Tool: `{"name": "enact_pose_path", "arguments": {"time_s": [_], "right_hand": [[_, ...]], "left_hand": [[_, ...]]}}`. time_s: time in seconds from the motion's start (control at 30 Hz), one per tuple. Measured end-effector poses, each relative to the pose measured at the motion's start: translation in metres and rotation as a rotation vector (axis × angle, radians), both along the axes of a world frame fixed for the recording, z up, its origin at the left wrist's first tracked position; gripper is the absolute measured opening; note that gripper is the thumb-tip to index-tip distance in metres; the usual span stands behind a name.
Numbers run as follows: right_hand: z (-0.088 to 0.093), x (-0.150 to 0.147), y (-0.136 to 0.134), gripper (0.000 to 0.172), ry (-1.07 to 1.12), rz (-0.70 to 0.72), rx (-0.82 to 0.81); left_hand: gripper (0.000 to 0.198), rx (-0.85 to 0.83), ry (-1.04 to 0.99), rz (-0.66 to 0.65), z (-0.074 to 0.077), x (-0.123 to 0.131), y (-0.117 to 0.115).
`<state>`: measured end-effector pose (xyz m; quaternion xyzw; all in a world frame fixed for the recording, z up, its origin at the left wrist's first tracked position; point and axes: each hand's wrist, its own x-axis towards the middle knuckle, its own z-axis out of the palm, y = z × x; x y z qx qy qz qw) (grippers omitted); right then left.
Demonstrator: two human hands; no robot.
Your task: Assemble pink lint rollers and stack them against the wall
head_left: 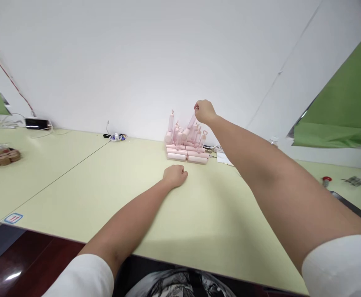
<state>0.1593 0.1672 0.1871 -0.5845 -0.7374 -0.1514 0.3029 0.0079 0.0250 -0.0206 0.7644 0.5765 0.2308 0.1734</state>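
Observation:
My right hand [205, 111] is raised over the pile with its fingers pinched on the upper end of a pink lint roller [191, 121]; its handle slants down to the left into the others. Below and around it, several more pink lint rollers [198, 160] lie stacked near the wall, many with clear pink handles sticking up and heart-shaped loops at the ends. My left hand [175, 176] rests on the table as a loose fist, just in front of the stack and apart from it. No object shows in its fingers.
The pale yellow table [131, 173] meets a white wall. A coiled cable [116, 137] lies left of the stack, with a black device [36, 123] farther left. Brown pieces [4, 158] sit at the far left. Right of my right arm are a red-topped item [327, 180] and a dark-edged object [353, 208].

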Motion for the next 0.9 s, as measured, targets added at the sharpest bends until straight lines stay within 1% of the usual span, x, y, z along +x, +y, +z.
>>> {"name": "enact_pose_path", "arguments": {"time_s": [0.03, 0.1, 0.17, 0.23, 0.27, 0.3, 0.33, 0.37, 0.4, 0.43, 0.47, 0.5, 0.53, 0.57, 0.6, 0.63, 0.67, 0.7, 0.73, 0.77, 0.83, 0.87, 0.9], "right_hand": [[0.008, 0.005, -0.005, 0.027, 0.021, 0.016, 0.056], [0.025, 0.02, -0.02, 0.025, 0.039, 0.033, 0.117], [0.04, 0.04, -0.043, 0.02, 0.067, 0.08, 0.185], [0.046, 0.06, -0.075, 0.019, 0.106, 0.119, 0.218], [0.043, 0.069, -0.094, 0.019, 0.139, 0.139, 0.237], [0.036, 0.076, -0.113, 0.019, 0.184, 0.156, 0.243], [0.025, 0.081, -0.132, 0.018, 0.249, 0.169, 0.233], [0.009, 0.084, -0.15, 0.017, 0.337, 0.182, 0.204], [-0.009, 0.085, -0.166, 0.015, 0.446, 0.196, 0.161], [-0.03, 0.083, -0.18, 0.011, 0.576, 0.222, 0.114], [-0.052, 0.079, -0.191, 0.01, 0.728, 0.258, 0.082], [-0.074, 0.074, -0.2, 0.013, 0.907, 0.302, 0.086], [-0.095, 0.067, -0.207, 0.02, 1.105, 0.365, 0.111], [-0.115, 0.06, -0.212, 0.029, 1.271, 0.448, 0.077], [-0.132, 0.054, -0.216, 0.037, 1.402, 0.518, 0.009], [-0.146, 0.048, -0.218, 0.043, 1.476, 0.572, -0.1], [-0.157, 0.044, -0.218, 0.045, 1.5, 0.608, -0.215], [-0.164, 0.043, -0.218, 0.043, 1.507, 0.616, -0.278], [-0.169, 0.044, -0.217, 0.039, 1.519, 0.611, -0.307], [-0.171, 0.047, -0.215, 0.037, 1.545, 0.595, -0.296], [-0.169, 0.06, -0.211, 0.033, 1.633, 0.515, -0.208], [-0.166, 0.067, -0.208, 0.031, 1.677, 0.468, -0.166], [-0.164, 0.075, -0.206, 0.028, 1.723, 0.425, -0.118]], "left_hand": [[0.022, -0.002, -0.03, 0.008, 0.0, -0.001, 0.001], [0.027, -0.001, -0.106, 0.025, 0.001, -0.002, 0.002], [0.033, 0.006, -0.199, 0.038, 0.005, -0.002, 0.003], [0.043, 0.012, -0.293, 0.045, 0.014, -0.001, 0.003], [0.048, -0.016, -0.393, 0.036, 0.02, 0.001, 0.001], [0.053, -0.077, -0.54, 0.003, 0.026, 0.003, -0.002], [0.056, -0.167, -0.723, -0.06, 0.032, 0.006, -0.006], [0.059, -0.28, -0.932, -0.146, 0.038, 0.009, -0.012], [0.062, -0.397, -1.117, -0.249, 0.044, 0.014, -0.019], [0.062, -0.489, -1.248, -0.326, 0.048, 0.018, -0.026], [0.06, -0.552, -1.323, -0.35, 0.051, 0.023, -0.033], [0.057, -0.587, -1.365, -0.335, 0.052, 0.029, -0.041], [0.054, -0.596, -1.383, -0.297, 0.052, 0.033, -0.048], [0.052, -0.59, -1.381, -0.263, 0.051, 0.038, -0.054], [0.053, -0.578, -1.361, -0.255, 0.048, 0.041, -0.058], [0.055, -0.571, -1.324, -0.276, 0.045, 0.044, -0.061], [0.057, -0.569, -1.278, -0.309, 0.042, 0.044, -0.062], [0.058, -0.564, -1.232, -0.333, 0.039, 0.044, -0.062], [0.059, -0.552, -1.194, -0.332, 0.037, 0.042, -0.059], [0.06, -0.531, -1.163, -0.295, 0.035, 0.04, -0.054], [0.062, -0.443, -1.086, -0.14, 0.033, 0.033, -0.04], [0.063, -0.403, -0.999, -0.054, 0.033, 0.03, -0.031], [0.065, -0.351, -0.868, 0.001, 0.033, 0.028, -0.022]]}}
